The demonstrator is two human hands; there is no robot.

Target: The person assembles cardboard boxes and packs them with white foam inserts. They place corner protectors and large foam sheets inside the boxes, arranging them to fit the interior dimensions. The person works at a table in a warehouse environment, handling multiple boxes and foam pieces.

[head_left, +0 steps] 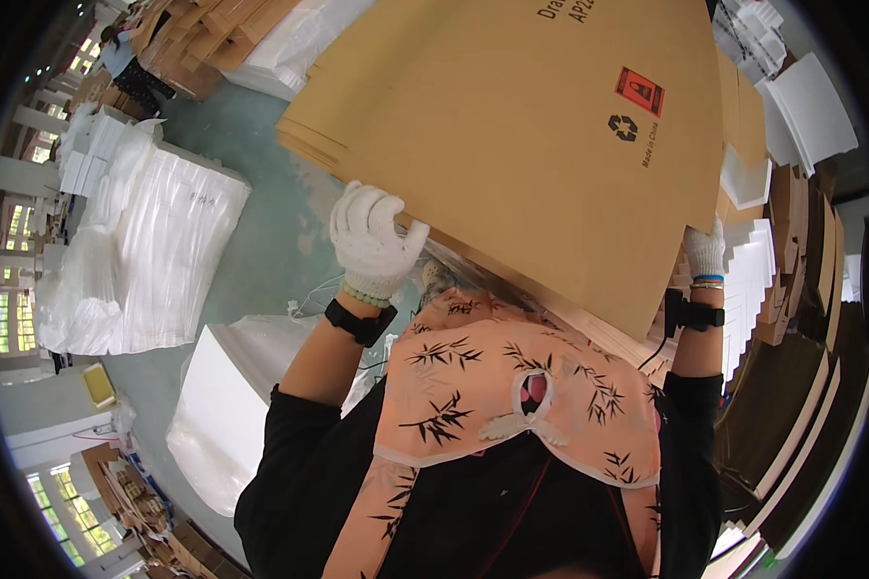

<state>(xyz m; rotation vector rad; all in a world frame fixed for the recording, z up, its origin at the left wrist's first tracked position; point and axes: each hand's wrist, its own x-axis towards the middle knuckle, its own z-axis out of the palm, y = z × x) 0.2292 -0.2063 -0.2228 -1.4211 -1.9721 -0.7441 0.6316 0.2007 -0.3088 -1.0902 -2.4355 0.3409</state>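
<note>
At the far left of the frame are big windows, and beside them stand tall stacks of white foam sheets in clear plastic (150, 246) on the green floor (261, 241). At the upper left a co-worker (126, 58) bends over a heap of brown boxes. Lower down, left of the middle, another white bundle in a plastic bag (224, 405) leans near the person's arm. Then comes the left hand (372, 241) in a white knit glove, with a green bead band and a black wrist strap below it. Its fingers (381, 207) are curled tight over the lower edge of a big flat brown cardboard sheet (521, 145), probably so it cannot slide down. That cardboard fills the upper middle of the frame and lies on top of more sheets just like it. Below it, in the lower middle, is the person's pink apron (512, 396) with black leaf prints over black clothes. Further right, the right hand (707, 253), also in a white glove, reaches up to the right edge of the same sheet; it seems to be grasping it there, but the fingers are mostly hidden. A hand at each side likely keeps the wide sheet steady. At the far right stand white foam blocks (801, 106) and rows of brown boards on edge (801, 386).
</note>
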